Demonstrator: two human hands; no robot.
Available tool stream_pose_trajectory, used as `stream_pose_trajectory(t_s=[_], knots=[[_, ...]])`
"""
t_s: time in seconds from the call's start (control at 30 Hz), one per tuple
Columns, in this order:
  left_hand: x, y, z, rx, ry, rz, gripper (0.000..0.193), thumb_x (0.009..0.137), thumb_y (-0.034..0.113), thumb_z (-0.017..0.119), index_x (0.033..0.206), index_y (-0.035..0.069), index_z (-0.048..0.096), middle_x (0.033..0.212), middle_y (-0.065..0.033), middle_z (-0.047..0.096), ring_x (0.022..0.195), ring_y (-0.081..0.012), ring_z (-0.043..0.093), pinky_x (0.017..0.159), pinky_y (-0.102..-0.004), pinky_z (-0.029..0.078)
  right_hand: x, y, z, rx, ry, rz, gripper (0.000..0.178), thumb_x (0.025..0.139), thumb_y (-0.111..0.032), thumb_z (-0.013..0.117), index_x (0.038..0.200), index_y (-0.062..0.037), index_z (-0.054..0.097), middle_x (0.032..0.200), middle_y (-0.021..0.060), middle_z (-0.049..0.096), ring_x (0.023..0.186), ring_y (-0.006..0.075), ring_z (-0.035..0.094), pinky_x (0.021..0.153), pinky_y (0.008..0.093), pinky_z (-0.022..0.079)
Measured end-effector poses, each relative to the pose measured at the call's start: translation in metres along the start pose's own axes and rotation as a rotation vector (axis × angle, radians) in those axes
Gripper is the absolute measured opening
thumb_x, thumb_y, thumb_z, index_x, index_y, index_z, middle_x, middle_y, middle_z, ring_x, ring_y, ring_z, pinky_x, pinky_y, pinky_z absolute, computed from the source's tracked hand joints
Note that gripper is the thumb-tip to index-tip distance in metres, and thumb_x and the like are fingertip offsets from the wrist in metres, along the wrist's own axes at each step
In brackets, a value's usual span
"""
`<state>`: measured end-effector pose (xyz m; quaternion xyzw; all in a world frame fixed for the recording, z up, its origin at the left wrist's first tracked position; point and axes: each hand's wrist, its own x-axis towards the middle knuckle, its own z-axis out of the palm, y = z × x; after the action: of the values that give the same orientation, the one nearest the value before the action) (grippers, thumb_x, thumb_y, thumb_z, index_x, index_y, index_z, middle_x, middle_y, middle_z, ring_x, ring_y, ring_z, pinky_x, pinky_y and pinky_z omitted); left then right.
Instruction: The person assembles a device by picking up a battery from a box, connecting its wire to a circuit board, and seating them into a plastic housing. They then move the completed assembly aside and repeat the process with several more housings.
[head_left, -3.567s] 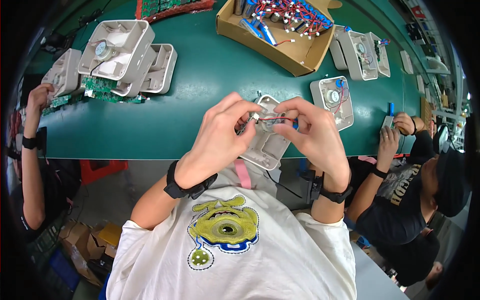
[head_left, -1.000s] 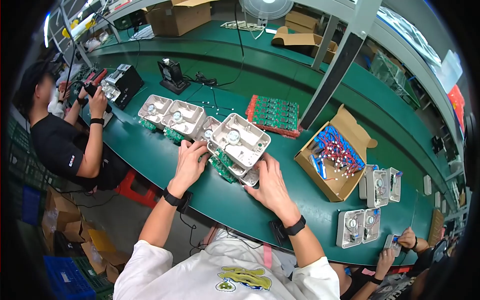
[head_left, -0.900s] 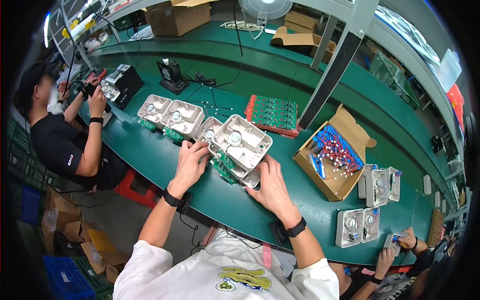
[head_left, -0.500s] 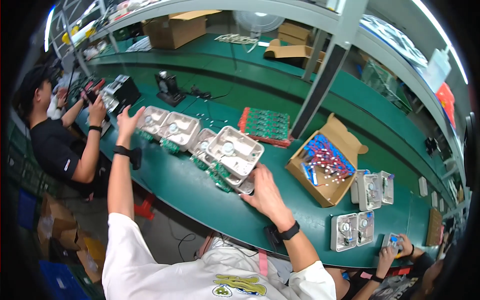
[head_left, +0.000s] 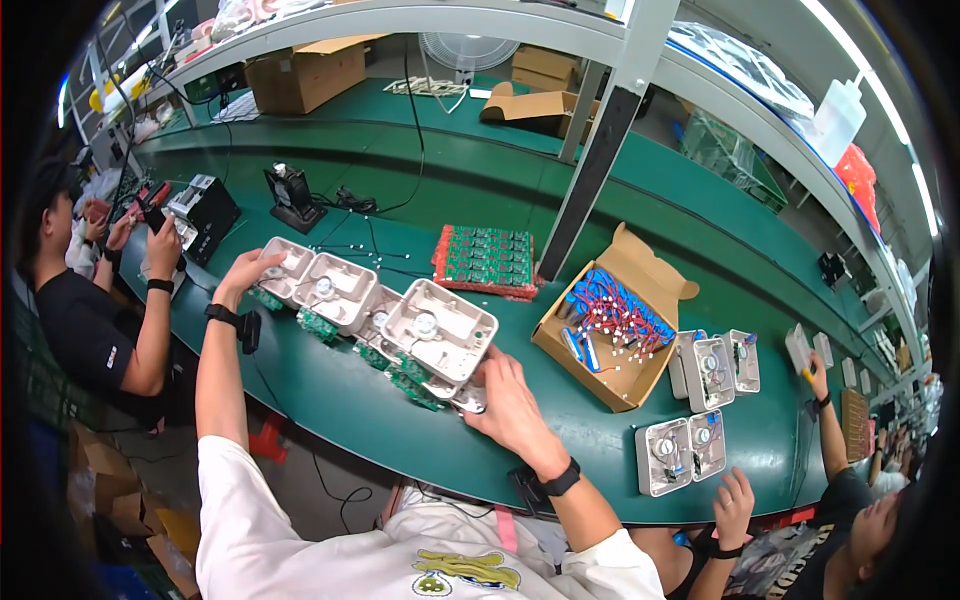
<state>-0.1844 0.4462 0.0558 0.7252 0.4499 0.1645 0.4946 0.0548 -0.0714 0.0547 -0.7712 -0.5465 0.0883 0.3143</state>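
A row of off-white plastic housings [head_left: 338, 290], each with a round part inside, lies on the green bench, with several small green circuit boards [head_left: 318, 325] hanging along its near side. One larger housing [head_left: 440, 330] rests on top of the others at the right end. My left hand [head_left: 240, 277] grips the leftmost housing [head_left: 287, 268] at its outer end. At the opposite end, my right hand [head_left: 512, 400] holds the lower housing, its fingers partly hidden behind the stack.
Beyond the row lie a panel of green circuit boards [head_left: 487, 258] on red wrap and an open carton [head_left: 640, 385] of blue wired cells. More housings [head_left: 665, 455] stand to the right. A shelf post [head_left: 600, 170] rises behind. Co-workers [head_left: 85, 310] work at both sides.
My left hand has come down from above onto the left end of the row. My right hand stays at the right end. The right co-worker has reached toward the far housings.
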Motion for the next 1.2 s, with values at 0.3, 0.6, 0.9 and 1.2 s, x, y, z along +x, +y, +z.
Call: stream_pose_trajectory(t_s=[0.3, 0.6, 0.9, 1.2], knots=[[-0.033, 0.059, 0.095, 0.040, -0.122, 0.112, 0.065, 0.088, 0.047, 0.087, 0.127, -0.003, 0.073, 0.115, -0.0086, 0.077, 0.104, -0.0158, 0.071, 0.093, -0.0301, 0.054, -0.082, 0.032, -0.033, -0.052, 0.120, 0.098, 0.091, 0.069, -0.015, 0.093, 0.146, 0.0045, 0.047, 0.145, 0.0258, 0.055, 0.134, 0.0470, 0.051, 0.115, 0.0493, 0.046], [-0.046, 0.086, 0.145, 0.115, -0.162, 0.140, 0.074, 0.089, 0.054, 0.084, 0.132, -0.005, 0.070, 0.124, -0.0132, 0.074, 0.111, -0.0179, 0.069, 0.099, -0.0324, 0.052, -0.135, 0.029, -0.080, -0.145, 0.224, 0.206, 0.079, 0.067, -0.024, 0.100, 0.126, 0.0001, 0.054, 0.158, 0.0303, 0.044, 0.143, 0.0489, 0.046, 0.120, 0.0503, 0.042], [-0.245, 0.165, 0.218, 0.054, 0.438, 1.000, 0.005, 0.097, 0.001, 0.070, 0.097, -0.003, 0.067, 0.095, -0.0106, 0.067, 0.088, -0.0207, 0.064, 0.080, -0.0327, 0.052, -0.074, -0.005, -0.130, -0.256, 0.178, 0.056, 0.069, 0.069, -0.025, 0.098, 0.114, -0.0029, 0.052, 0.158, 0.0323, 0.041, 0.143, 0.0486, 0.045, 0.116, 0.0529, 0.044], [-0.364, 0.100, 0.302, -0.122, -0.776, 0.590, 0.018, 0.092, -0.003, 0.071, 0.109, 0.000, 0.075, 0.100, -0.0162, 0.076, 0.089, -0.0243, 0.073, 0.081, -0.0342, 0.058, -0.166, -0.048, -0.153, -0.187, 0.345, 0.370, 0.065, 0.067, -0.017, 0.094, 0.113, -0.0035, 0.050, 0.146, 0.0291, 0.048, 0.132, 0.0465, 0.051, 0.102, 0.0512, 0.050]])
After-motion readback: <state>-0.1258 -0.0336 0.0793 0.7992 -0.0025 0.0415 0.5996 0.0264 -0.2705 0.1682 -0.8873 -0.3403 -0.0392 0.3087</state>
